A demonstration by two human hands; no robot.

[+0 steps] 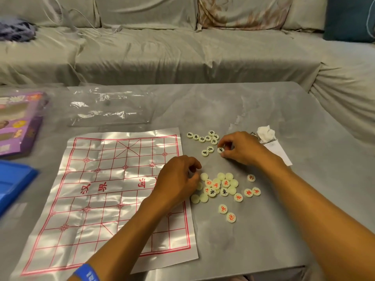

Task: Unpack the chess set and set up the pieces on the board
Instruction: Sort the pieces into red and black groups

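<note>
Board: one shiny white plastic sheet board with red lines [101,191], flat on the grey table [263,110], no pieces on it.
Black-letter pieces: nine small round pale discs [205,138], just right of the board's far corner.
Red and blank pieces: a pile of round pale discs [221,187], too mixed to count.
Right hand [239,148]: pinches one black-letter round pale disc [220,150].
Left hand [178,177]: fingers curled at the pile's edge; I cannot tell if it holds a piece.

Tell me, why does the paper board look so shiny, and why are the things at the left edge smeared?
In the head view, the chess board sheet is glossy and creased, so light glares off it in white patches; the clear plastic bag glints likewise. The blue tray and purple box look blurred near the edge of the wide-angle view, whose lens also bends the sofa. The pieces' characters stay readable.
</note>
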